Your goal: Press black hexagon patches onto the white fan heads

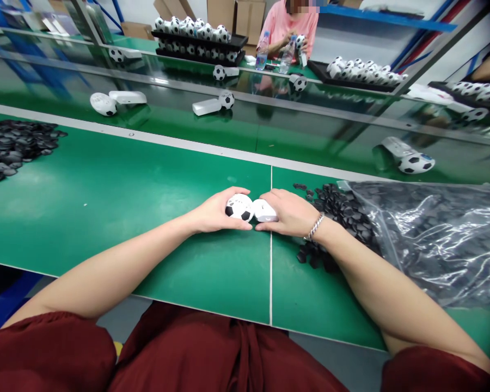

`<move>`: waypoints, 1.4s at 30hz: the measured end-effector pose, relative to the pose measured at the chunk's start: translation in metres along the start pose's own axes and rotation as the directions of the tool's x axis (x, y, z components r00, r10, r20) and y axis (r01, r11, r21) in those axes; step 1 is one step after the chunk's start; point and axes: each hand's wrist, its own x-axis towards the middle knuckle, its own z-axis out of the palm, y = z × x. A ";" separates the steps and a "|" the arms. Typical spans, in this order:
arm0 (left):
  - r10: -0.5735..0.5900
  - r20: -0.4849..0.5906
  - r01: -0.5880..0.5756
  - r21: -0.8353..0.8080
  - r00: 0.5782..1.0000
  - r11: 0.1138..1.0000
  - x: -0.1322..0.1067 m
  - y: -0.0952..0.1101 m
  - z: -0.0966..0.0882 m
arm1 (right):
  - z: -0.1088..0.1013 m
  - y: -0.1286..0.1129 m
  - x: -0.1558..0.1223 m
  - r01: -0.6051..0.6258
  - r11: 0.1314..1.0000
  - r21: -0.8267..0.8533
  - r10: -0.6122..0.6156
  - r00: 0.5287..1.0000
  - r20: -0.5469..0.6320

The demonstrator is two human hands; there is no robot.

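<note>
Over the green table, my left hand [217, 211] is closed around the round, football-patterned head [240, 208] of a small white device. My right hand [289, 211] grips the white, box-like handle part [265, 211] of the same device, thumb and fingers on either side. The two parts meet between my hands, and I cannot tell how they are joined. Just right of my right wrist lies a pile of small black pieces [345, 212], partly covered by my forearm.
A clear plastic bag of black pieces [445, 234] lies at the right. Another black heap [16, 147] sits far left. Behind the table edge, a conveyor belt [167, 122] carries several football devices [226, 99]. Across it, a person in pink [289, 27] works beside loaded trays [200, 54].
</note>
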 end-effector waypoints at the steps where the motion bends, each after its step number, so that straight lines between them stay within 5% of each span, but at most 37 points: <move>1: 0.006 0.004 -0.006 0.005 1.000 1.000 0.000 0.000 0.000 | 0.000 0.000 0.000 0.006 1.000 0.001 -0.006 1.000 0.001; 18: -0.025 0.019 0.028 -0.137 1.000 0.990 0.001 -0.002 0.000 | 0.001 -0.001 -0.001 0.017 1.000 -0.019 -0.017 1.000 -0.010; 42: 0.013 -0.059 -0.015 -0.023 0.998 1.000 -0.001 0.001 0.006 | 0.007 0.002 -0.001 0.016 0.999 0.036 -0.015 0.999 -0.036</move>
